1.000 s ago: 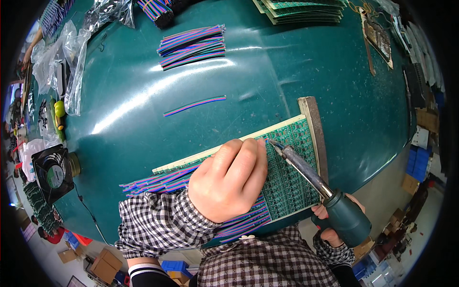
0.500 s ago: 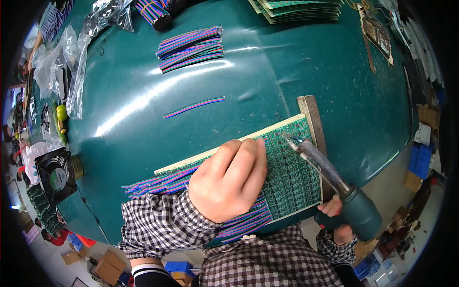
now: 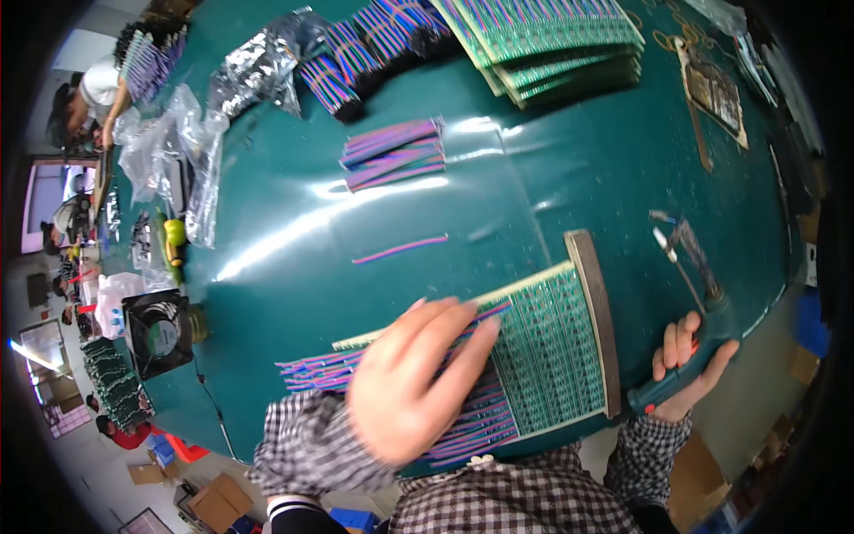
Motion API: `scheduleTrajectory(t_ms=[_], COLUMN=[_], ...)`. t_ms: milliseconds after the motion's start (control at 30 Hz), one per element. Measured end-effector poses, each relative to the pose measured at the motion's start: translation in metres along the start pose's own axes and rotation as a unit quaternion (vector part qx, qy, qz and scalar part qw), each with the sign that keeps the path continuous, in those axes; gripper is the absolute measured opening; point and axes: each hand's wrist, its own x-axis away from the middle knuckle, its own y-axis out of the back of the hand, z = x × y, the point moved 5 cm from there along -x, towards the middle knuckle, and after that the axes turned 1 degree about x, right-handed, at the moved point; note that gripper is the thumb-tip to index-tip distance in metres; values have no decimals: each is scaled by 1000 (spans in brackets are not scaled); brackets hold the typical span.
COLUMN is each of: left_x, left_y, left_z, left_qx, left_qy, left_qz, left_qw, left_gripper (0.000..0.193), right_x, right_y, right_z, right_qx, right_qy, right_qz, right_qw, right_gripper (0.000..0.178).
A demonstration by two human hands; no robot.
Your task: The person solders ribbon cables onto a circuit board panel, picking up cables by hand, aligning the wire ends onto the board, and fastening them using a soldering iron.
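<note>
A green circuit board panel [image 3: 551, 347] lies near the front edge of the dark green table [image 3: 534, 196], with a wooden strip [image 3: 594, 311] along its right side. Rows of multicoloured ribbon wires [image 3: 480, 418] lie across the panel's left part. My left hand [image 3: 414, 383] hovers over these wires, fingers spread and blurred, holding nothing. My right hand [image 3: 685, 360] grips the teal handle of a soldering iron [image 3: 689, 294], whose tip points up and away, to the right of the panel and off it.
A single loose ribbon wire [image 3: 400, 250] lies mid-table, a bundle of them [image 3: 396, 153] farther back. Stacked green panels [image 3: 551, 40] sit at the far edge. Plastic bags [image 3: 178, 160] and a small black fan [image 3: 160, 331] are on the left. A person [image 3: 84, 98] works far left.
The soldering iron has lifted off the panel and swung right, clear of the board. My left hand has risen from the wires and opened its fingers. The view has shifted.
</note>
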Motion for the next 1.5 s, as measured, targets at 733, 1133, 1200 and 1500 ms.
scheduleTrajectory(t_ms=[733,1133,1200,1500], left_x=[-66,-58,-45,-4], left_y=[-24,2,22,-35], left_z=[138,112,75,-1], left_qx=[58,46,85,-6], left_qy=[113,23,28,-32], left_qz=[-7,-85,-84,-14], left_qw=[992,995,992,999], left_gripper=[13,15,21,38], right_x=[-4,-4,-1,27], right_y=[2,-4,-6,-23], right_z=[-2,0,7,23], right_qx=[73,68,53,171], right_qy=[39,-16,-35,14], right_qz=[-15,-26,-30,37], right_qw=[996,997,998,984], right_gripper=[69,69,70,82])
